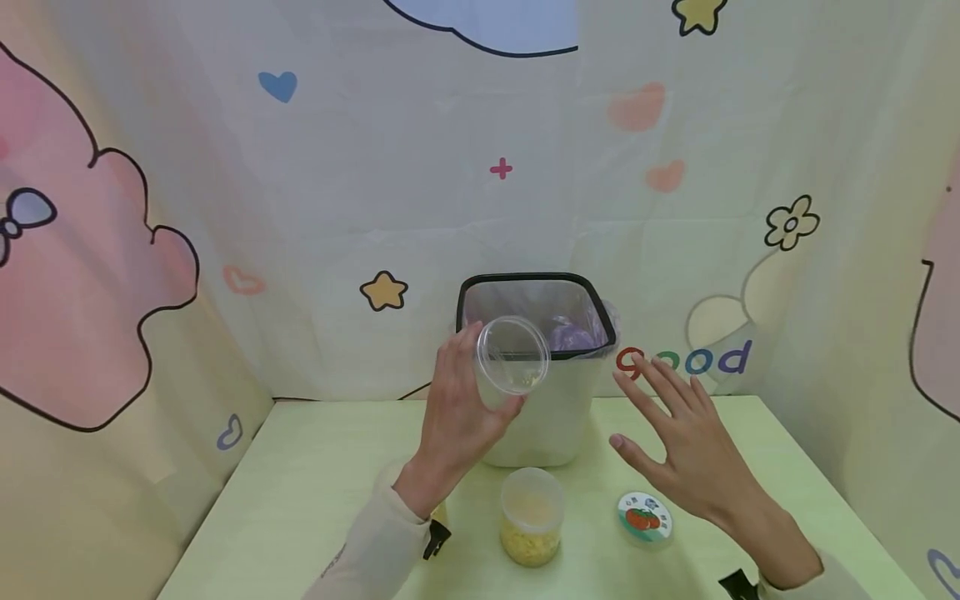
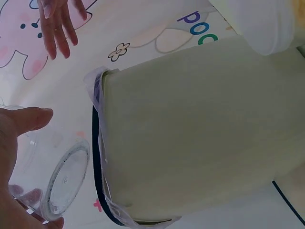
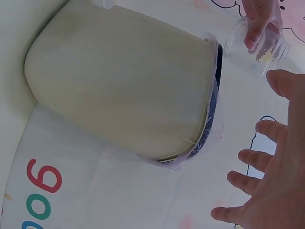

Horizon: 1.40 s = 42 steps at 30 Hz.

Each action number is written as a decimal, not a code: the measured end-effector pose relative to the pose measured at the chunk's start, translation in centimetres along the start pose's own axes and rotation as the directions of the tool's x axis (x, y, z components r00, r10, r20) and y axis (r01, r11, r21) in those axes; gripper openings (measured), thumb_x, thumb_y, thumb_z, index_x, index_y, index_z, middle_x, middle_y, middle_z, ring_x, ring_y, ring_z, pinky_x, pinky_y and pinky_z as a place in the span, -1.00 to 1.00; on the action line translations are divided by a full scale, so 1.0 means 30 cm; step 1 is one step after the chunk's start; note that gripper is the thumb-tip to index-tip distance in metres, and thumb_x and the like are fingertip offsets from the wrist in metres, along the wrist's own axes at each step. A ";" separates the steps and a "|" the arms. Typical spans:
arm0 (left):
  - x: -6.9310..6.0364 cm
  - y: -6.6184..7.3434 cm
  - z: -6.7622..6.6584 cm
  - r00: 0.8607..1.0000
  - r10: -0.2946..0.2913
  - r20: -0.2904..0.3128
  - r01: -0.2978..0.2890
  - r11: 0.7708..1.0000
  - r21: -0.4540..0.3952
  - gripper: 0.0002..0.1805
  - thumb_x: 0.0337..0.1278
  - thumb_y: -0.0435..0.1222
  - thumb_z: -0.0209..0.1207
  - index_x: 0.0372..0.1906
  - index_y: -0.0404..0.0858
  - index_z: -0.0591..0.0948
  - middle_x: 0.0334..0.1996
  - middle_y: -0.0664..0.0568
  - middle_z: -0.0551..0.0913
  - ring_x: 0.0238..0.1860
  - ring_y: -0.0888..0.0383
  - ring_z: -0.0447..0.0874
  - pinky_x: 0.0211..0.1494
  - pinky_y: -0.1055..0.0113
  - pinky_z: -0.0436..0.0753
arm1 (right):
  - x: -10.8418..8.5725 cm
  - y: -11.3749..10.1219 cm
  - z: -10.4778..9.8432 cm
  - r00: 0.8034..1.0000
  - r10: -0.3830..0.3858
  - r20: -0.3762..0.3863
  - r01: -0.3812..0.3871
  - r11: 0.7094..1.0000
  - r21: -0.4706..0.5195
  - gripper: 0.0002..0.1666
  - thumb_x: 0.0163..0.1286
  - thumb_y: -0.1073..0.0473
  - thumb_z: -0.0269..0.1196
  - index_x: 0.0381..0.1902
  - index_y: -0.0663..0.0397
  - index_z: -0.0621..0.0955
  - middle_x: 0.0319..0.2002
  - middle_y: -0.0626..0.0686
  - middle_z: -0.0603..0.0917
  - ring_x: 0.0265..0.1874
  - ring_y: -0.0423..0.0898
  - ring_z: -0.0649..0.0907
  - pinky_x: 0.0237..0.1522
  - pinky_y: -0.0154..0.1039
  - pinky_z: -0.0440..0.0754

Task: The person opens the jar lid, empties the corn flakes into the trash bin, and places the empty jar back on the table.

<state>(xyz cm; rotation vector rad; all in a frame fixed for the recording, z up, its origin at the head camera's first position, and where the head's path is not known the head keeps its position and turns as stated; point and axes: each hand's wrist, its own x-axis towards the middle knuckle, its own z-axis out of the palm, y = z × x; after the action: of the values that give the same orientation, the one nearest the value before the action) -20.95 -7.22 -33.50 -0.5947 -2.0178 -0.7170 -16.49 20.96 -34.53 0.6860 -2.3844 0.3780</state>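
My left hand [image 1: 461,408] grips a clear plastic jar [image 1: 513,357], tilted in front of the rim of the bin. In the right wrist view a few yellow bits [image 3: 265,57] show inside this jar [image 3: 243,47]. My right hand [image 1: 686,454] is held up in the air to the right with its fingers spread, touching nothing. Behind the jar stands a pale bin [image 1: 551,417] with a black rim, a clear liner and a purple bag [image 1: 570,335] inside. Nearer on the table is a translucent tub [image 1: 532,521] part filled with yellow pieces.
A round lid [image 1: 645,518] printed with tomatoes lies on the table [image 1: 322,492], right of the tub. Something yellow [image 1: 441,512] is mostly hidden behind my left wrist. A printed cloth [image 1: 420,150] hangs behind the table and along its sides.
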 end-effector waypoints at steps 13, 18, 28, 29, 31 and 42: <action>-0.074 0.069 0.025 0.998 -0.058 0.021 0.060 0.993 -0.106 0.10 -0.33 -0.14 0.56 0.41 -0.25 0.22 0.24 -0.08 0.43 0.20 0.02 0.46 0.21 0.14 0.61 | -0.076 -0.005 -0.005 0.999 0.025 0.027 -0.025 1.000 -0.016 -0.12 0.26 -0.16 0.29 0.50 -0.24 0.26 0.56 -0.01 0.13 0.53 0.09 0.13 0.53 0.25 -0.08; -0.106 0.091 0.048 0.998 -0.055 0.010 0.056 0.991 -0.125 0.11 -0.37 -0.14 0.58 0.40 -0.28 0.23 0.22 -0.08 0.44 0.18 0.02 0.47 0.20 0.13 0.61 | -0.108 -0.005 0.001 0.999 0.017 0.030 -0.015 0.999 -0.037 -0.11 0.25 -0.16 0.30 0.50 -0.23 0.27 0.54 0.03 0.17 0.53 0.09 0.15 0.55 0.20 -0.10; -0.172 0.129 0.090 0.996 -0.081 0.027 0.084 0.987 -0.139 0.15 -0.48 -0.13 0.62 0.36 -0.30 0.26 0.19 -0.08 0.46 0.17 0.04 0.51 0.21 0.18 0.62 | -0.172 0.016 -0.001 0.999 0.034 0.017 -0.032 0.998 -0.057 -0.08 0.22 -0.16 0.32 0.50 -0.20 0.27 0.55 0.00 0.15 0.54 0.00 0.10 0.56 0.19 -0.18; -0.176 0.131 0.093 0.996 -0.088 0.028 0.091 0.986 -0.142 0.15 -0.48 -0.13 0.62 0.37 -0.30 0.26 0.19 -0.08 0.46 0.17 0.05 0.51 0.21 0.18 0.62 | -0.179 0.018 -0.002 0.999 0.038 0.019 -0.037 0.998 -0.058 -0.08 0.21 -0.16 0.33 0.50 -0.20 0.27 0.55 0.00 0.14 0.54 0.00 0.10 0.56 0.19 -0.19; -0.183 0.139 0.099 0.994 -0.105 0.038 0.109 0.982 -0.151 0.14 -0.47 -0.13 0.61 0.37 -0.30 0.26 0.20 -0.06 0.45 0.17 0.06 0.51 0.20 0.18 0.62 | -0.194 0.023 -0.003 0.999 0.042 0.014 -0.041 0.997 -0.059 -0.07 0.20 -0.14 0.34 0.49 -0.19 0.28 0.55 0.01 0.16 0.53 0.02 0.13 0.57 0.17 -0.21; -0.225 0.184 0.134 0.979 -0.165 0.117 0.185 0.964 -0.190 0.10 -0.35 -0.10 0.57 0.39 -0.27 0.24 0.24 -0.01 0.44 0.22 0.09 0.50 0.22 0.16 0.62 | -0.262 0.042 0.007 0.995 0.092 0.033 -0.090 0.994 -0.058 -0.06 0.19 -0.13 0.36 0.49 -0.19 0.28 0.51 0.07 0.22 0.53 0.01 0.11 0.57 0.14 -0.28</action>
<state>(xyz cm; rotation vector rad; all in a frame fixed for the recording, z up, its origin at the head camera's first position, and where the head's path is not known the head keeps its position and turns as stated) -16.39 -1.42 -39.66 -0.5818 -2.1251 -1.0241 -12.03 24.90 -39.81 0.5644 -2.4565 0.3374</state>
